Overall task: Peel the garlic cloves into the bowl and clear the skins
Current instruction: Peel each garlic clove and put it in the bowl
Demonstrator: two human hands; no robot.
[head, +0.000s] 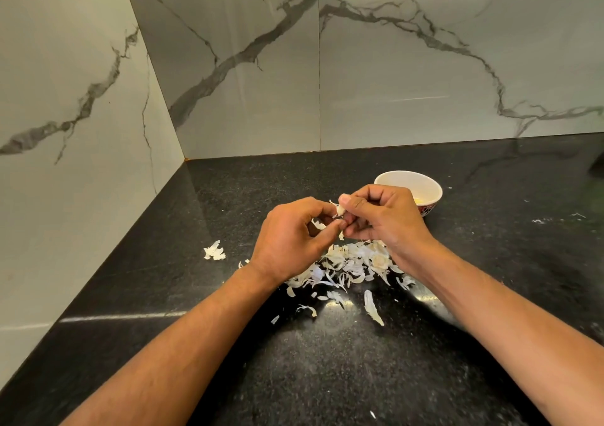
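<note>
Head view looks down on both my hands, raised together above a black speckled countertop [327, 376]. Between them I hold one garlic clove [340, 210]: my right hand [385, 219] pinches it with the thumb on top and the fingers curled underneath, and my left hand [291, 236] meets it from the other side, thumb and forefinger closed on the clove's lower end. A thin flake of skin sticks up from the clove just beside my right thumb. Below my hands, on the counter, lies a loose pile of skins [349, 268], pale and papery, partly hidden under my right wrist. More flakes are scattered toward me, among them a long curled piece [372, 308], and a small clump of skin [214, 251] sits apart to the left. A white bowl [408, 183] with a red patterned outside stands on the counter just beyond my right hand, which covers part of its near rim; something yellowish shows inside it, though I cannot tell how many cloves. Grey-veined marble wall [392, 82] panels rise behind the counter and on the left.
</note>
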